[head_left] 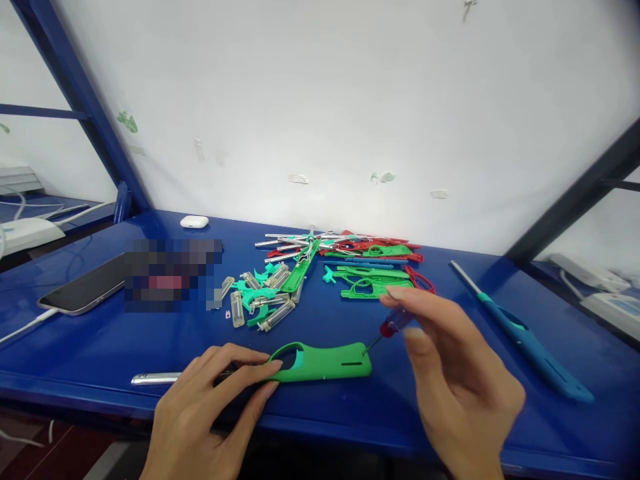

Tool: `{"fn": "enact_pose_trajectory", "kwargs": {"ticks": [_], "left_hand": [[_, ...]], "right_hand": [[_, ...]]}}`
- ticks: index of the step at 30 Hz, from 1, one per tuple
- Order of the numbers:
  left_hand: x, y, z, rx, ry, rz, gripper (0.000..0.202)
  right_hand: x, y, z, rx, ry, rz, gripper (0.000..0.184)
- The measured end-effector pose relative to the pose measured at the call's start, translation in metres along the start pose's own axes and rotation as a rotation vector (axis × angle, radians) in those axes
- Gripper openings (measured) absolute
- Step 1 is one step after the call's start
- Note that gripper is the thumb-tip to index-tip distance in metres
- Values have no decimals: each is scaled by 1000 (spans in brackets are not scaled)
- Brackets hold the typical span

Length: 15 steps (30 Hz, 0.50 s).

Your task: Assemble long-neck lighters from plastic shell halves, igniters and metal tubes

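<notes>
A green long-necked lighter lies flat near the table's front edge, its metal tube pointing left. My left hand grips it around the trigger loop, thumb below and fingers above. In my right hand is a small screwdriver with a clear and red handle, held between thumb and fingers. Its thin shaft slants down to the right end of the green handle, and the tip meets the handle near its upper corner. A blue long-necked lighter rests at the right, apart from my hand.
Clear fuel tanks and teal triggers lie piled mid-table. Behind them are metal tubes and green shell halves, with red ones among them. A phone with a cable and a white earbud case sit left. A white wall stands behind.
</notes>
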<state>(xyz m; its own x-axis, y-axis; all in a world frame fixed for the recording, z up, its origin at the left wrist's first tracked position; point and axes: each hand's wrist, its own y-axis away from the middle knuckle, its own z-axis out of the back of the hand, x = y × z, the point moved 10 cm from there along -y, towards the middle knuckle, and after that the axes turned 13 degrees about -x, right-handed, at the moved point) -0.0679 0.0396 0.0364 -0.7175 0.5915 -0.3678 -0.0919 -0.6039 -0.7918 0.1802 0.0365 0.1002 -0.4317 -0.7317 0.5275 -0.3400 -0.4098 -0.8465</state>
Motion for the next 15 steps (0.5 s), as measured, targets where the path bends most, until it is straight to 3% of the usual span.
{"fn": "enact_pose_trajectory", "kwargs": {"ticks": [3,7,12,15], "left_hand": [[1,1,-1,4,-3,0,17],[1,2,0,0,2,5,17],[0,0,1,-19,3,2,16],[-1,-1,1,-21,-6,-1,16]], "right_hand": [[-7,3,-2,21,-35,-80,45],[-5,0,2,-33,-81,-43,49],[-12,6,-11,115,-17,-94,43],[-13,7,-11,94,-46,-98,43]]}}
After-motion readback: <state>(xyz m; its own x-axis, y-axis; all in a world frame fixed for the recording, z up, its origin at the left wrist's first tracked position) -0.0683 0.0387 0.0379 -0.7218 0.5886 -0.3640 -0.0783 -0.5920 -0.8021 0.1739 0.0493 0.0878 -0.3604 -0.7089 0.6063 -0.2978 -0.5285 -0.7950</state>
